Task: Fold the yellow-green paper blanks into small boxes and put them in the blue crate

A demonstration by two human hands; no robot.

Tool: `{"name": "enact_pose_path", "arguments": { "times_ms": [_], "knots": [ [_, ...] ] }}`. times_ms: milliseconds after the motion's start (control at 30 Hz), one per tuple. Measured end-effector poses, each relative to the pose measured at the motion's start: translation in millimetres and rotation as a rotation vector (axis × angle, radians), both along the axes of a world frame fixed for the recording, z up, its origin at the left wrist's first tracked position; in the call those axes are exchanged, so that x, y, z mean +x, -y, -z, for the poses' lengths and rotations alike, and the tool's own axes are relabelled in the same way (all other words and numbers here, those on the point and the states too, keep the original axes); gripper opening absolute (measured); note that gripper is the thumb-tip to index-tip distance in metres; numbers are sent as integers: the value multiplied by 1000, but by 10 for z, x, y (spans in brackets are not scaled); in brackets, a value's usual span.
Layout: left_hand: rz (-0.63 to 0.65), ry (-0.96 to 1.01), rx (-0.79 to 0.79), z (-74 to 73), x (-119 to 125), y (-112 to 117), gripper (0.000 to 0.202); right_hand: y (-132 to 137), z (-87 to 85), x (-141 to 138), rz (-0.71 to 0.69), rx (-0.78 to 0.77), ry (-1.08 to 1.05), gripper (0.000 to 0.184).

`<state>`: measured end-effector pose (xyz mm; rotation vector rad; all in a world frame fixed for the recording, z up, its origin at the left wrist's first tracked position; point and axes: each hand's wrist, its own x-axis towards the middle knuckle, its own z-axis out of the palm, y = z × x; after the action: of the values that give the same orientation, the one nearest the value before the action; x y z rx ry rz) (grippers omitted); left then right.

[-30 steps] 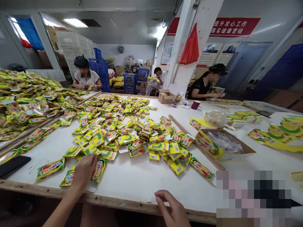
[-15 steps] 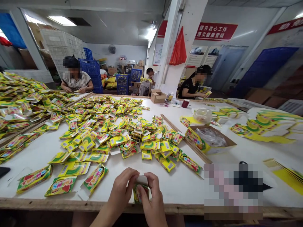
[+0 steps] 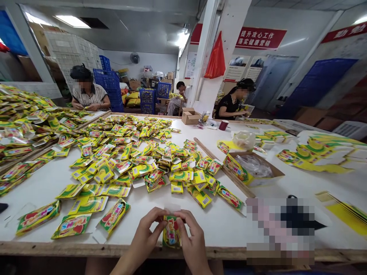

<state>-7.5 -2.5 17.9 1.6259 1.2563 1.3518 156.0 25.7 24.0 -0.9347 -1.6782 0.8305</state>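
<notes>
My left hand [image 3: 147, 235] and my right hand [image 3: 192, 240] together pinch one yellow-green packet [image 3: 171, 231] with red lettering, held upright at the near edge of the white table [image 3: 149, 214]. Both hands grip its top corners with fingertips. Just left of my hands three similar packets [image 3: 114, 214] lie flat on the table. Beyond them a wide heap of packets [image 3: 137, 152] covers the middle of the table.
An open cardboard box [image 3: 255, 168] with a plastic bag stands right of a wooden strip [image 3: 223, 168]. Another heap of packets [image 3: 25, 122] lies on the left table. Three other people sit working at the far side. A pixelated patch covers the near right.
My left hand picked a packet from the left and brought it to the table's near edge, where my right hand joined it. The packet now stands more upright between both hands.
</notes>
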Motion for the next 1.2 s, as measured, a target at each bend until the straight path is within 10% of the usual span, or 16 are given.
{"name": "enact_pose_path", "arguments": {
  "times_ms": [833, 1200],
  "knots": [
    [-197, 81, -28, -17, 44, -56, 12, -97, 111, -141, -36, -58, 7, 13],
    [-229, 56, -85, -80, 0, -30, 16, -141, -183, -150, -67, -119, 128, 17]
  ]
}}
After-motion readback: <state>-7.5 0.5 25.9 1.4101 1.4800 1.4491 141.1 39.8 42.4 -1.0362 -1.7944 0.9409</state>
